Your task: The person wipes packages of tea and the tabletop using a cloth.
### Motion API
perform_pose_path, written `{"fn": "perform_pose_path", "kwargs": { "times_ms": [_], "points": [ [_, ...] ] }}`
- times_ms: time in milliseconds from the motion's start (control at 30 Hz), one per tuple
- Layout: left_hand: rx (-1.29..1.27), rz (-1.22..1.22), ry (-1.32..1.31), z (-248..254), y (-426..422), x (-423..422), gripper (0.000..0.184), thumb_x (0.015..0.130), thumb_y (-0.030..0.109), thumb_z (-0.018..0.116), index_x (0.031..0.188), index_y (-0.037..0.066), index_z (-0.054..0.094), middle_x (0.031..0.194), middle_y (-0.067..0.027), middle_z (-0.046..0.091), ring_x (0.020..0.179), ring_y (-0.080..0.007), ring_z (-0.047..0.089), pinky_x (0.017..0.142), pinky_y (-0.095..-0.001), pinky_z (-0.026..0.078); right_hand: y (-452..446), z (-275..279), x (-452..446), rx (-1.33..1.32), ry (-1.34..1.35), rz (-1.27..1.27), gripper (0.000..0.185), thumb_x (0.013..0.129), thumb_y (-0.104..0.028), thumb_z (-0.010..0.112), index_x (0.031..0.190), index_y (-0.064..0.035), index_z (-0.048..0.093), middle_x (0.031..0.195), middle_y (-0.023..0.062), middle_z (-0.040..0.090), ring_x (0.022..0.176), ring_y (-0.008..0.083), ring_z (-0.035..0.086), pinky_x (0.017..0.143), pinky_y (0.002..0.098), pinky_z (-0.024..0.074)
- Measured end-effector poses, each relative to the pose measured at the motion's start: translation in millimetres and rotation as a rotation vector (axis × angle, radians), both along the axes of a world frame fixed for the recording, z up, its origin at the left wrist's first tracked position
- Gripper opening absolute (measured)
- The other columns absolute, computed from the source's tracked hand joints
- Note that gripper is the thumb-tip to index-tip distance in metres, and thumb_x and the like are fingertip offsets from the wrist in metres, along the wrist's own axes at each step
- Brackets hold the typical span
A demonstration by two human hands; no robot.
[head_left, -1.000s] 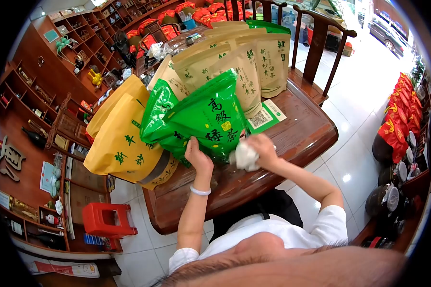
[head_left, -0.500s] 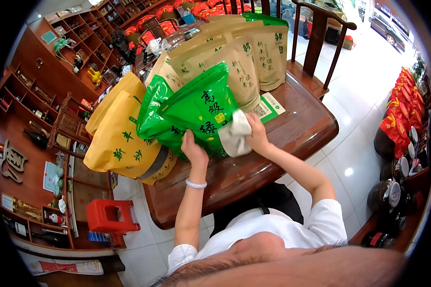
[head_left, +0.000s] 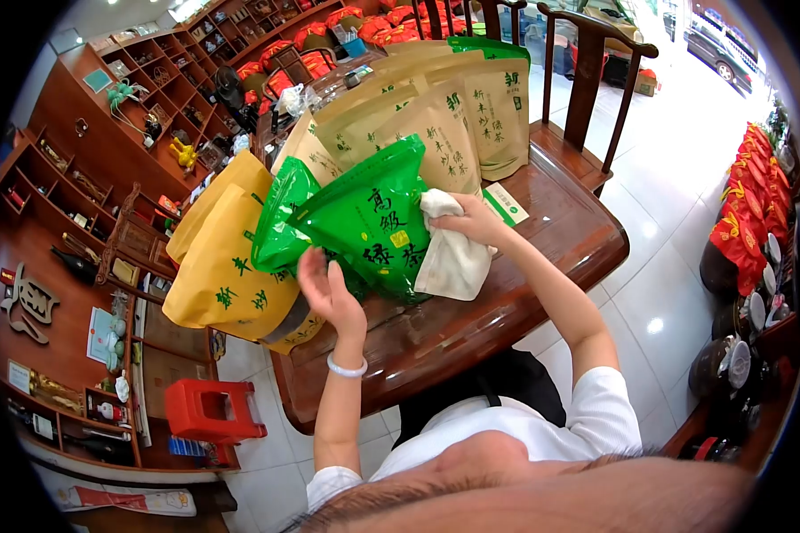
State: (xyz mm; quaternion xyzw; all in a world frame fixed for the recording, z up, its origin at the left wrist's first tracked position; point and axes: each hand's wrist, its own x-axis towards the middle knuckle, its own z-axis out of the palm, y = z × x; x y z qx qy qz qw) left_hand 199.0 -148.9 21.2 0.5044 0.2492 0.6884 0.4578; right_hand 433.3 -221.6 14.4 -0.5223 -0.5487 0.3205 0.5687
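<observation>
The front green pouch [head_left: 360, 200] stands on the glossy brown surface [head_left: 560, 249], tilted, its sides bulging. It looks full, but its contents are hidden behind the opaque, printed front. The right hand [head_left: 473, 222] has a closed grip on a white cloth [head_left: 455, 266], which lies against the right side of this pouch and hangs down beside its lower edge. The left hand [head_left: 332, 295] has an open grip, fingers spread and raised at the pouch's lower left; whether they touch it I cannot tell. A pale bracelet [head_left: 347, 366] circles the left wrist.

Left of the front green pouch, a second green pouch [head_left: 278, 218] leans close against it, and farther left are large yellow bags [head_left: 231, 275], also plump. Behind it, tan bags [head_left: 431, 133] stand upright in overlapping rows, with dark green lettering; what they contain cannot be seen. Another green bag [head_left: 500, 44] shows at the very back. Right of the front green pouch, just beyond the right hand, a green-and-white card [head_left: 508, 204] lies flat.
</observation>
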Motion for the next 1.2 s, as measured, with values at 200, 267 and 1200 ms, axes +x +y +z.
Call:
{"fn": "perform_pose_path", "kwargs": {
  "times_ms": [200, 267, 1200],
  "points": [
    [0.902, 0.173, 0.679, 100, -28, 19, 0.029, 0.077, 0.001, 0.063, 0.105, -0.005, 0.056, 0.11, -0.0147, 0.056, 0.107, -0.0297, 0.05, 0.097, -0.0385, 0.035, -8, -21, -8, 0.127, -0.088, -0.102, 0.024, 0.08, -0.009, 0.062, 0.103, -0.0016, 0.059, 0.094, 0.0034, 0.063, 0.089, 0.0091, 0.056, 0.08, 0.0262, 0.0441],
    [0.97, 0.18, 0.774, 114, -19, 50, 0.032, 0.077, 0.007, 0.065, 0.106, -0.004, 0.056, 0.107, -0.0144, 0.057, 0.105, -0.0279, 0.052, 0.095, -0.0386, 0.037, -9, -31, -13, 0.176, -0.104, -0.148, 0.024, 0.076, -0.011, 0.066, 0.097, -0.0021, 0.059, 0.088, 0.0068, 0.063, 0.083, 0.0149, 0.059, 0.074, 0.0289, 0.0449],
    [0.575, -0.224, 1.189, 136, 38, 24, 0.018, 0.079, 0.019, 0.063, 0.084, 0.002, 0.065, 0.067, -0.0144, 0.062, 0.057, -0.026, 0.058, 0.054, -0.0323, 0.042, -33, 35, -33, 0.814, 0.05, -0.646, 0.036, 0.074, -0.002, 0.068, 0.107, 0.0021, 0.055, 0.105, 0.0099, 0.058, 0.097, 0.018, 0.056, 0.084, 0.0296, 0.0454]
  ]
}}
